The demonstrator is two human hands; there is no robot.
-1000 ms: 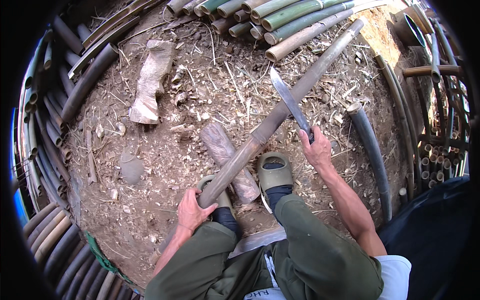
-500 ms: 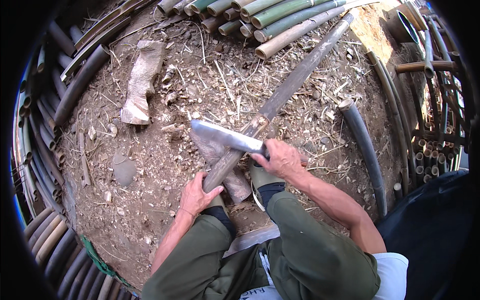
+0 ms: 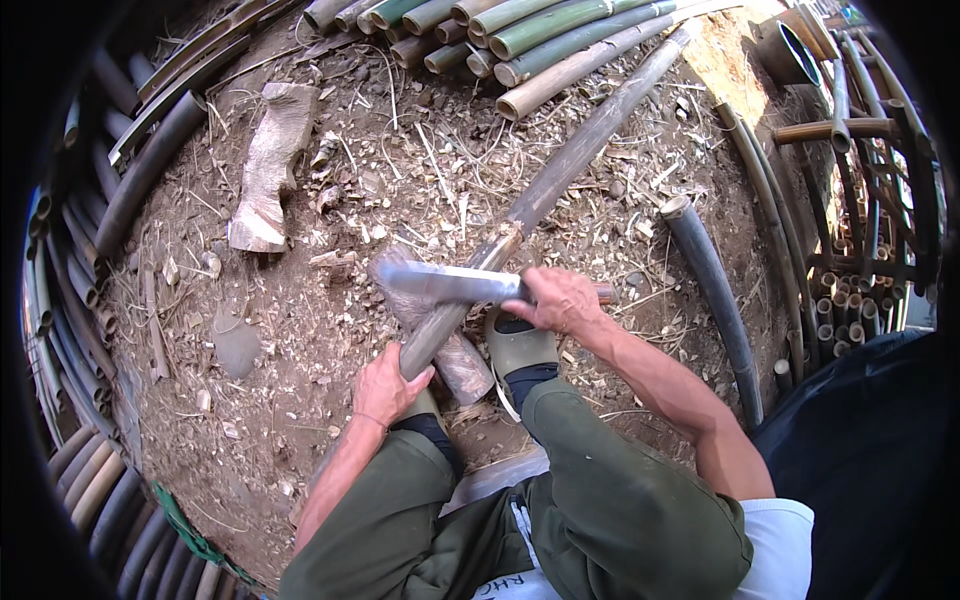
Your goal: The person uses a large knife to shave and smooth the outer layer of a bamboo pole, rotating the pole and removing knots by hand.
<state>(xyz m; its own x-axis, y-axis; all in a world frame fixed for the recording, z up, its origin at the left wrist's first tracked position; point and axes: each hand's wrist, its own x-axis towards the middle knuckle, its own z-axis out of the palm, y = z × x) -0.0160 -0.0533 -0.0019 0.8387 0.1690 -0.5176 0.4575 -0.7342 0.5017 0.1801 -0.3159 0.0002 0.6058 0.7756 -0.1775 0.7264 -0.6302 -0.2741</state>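
Note:
A long dark bamboo pole (image 3: 570, 165) slants from the far right down to my feet, with a paler scraped ring at one joint. Its near end lies in the grip of my left hand (image 3: 386, 384), fingers curled round it. Beneath the near part of the pole is a short log (image 3: 460, 368), which props it. My right hand (image 3: 562, 300) is closed on the handle of a machete (image 3: 465, 284). The broad blade points left and crosses over the pole just nearer than the scraped joint. Motion blurs the blade's tip; whether its edge touches the bamboo I cannot tell.
A carved wood block (image 3: 272, 165) lies on chip-strewn soil at left. Cut green bamboo poles (image 3: 560, 35) are piled at the far side, dark poles (image 3: 150, 180) along the left. A bent bamboo piece (image 3: 718, 300) and a bamboo rack (image 3: 835, 130) stand at right.
The machete's tip has swung down toward me, so the blade lies more nearly level across the pole. My left hand keeps its hold. The whole view has shifted slightly.

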